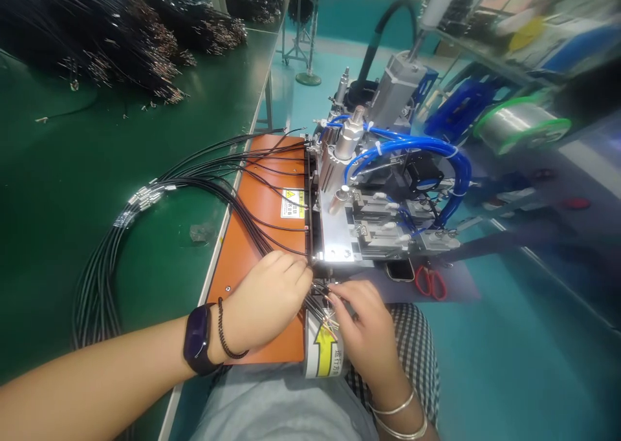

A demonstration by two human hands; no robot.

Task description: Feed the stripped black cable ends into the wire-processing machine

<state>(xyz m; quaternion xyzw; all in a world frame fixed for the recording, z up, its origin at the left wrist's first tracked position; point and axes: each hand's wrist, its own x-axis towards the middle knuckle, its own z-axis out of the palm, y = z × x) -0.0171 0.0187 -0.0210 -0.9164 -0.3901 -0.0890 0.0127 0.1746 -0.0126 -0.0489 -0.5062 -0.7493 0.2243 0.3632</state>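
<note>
My left hand (274, 295) is closed at the near edge of the orange plate (272, 337), its curled fingers at black cables (257, 234) that run beneath it. Close by on the right, my right hand (366, 328) pinches at the stripped cable ends (330, 321), thumb and forefinger together. Just what lies between those fingertips is small and partly hidden. Several cables fan out across the plate, their ends in the slot of the metal machine (334, 234). The rest curve back to a bundle wrapped in clear film (145, 198).
Piles of black cables (140, 46) lie on the green table (160, 286) at the back left. Blue air hoses (417, 145) loop over the machine. Right of it are a phone (400, 271), red-handled scissors (431, 282) and a green-rimmed wire spool (521, 124).
</note>
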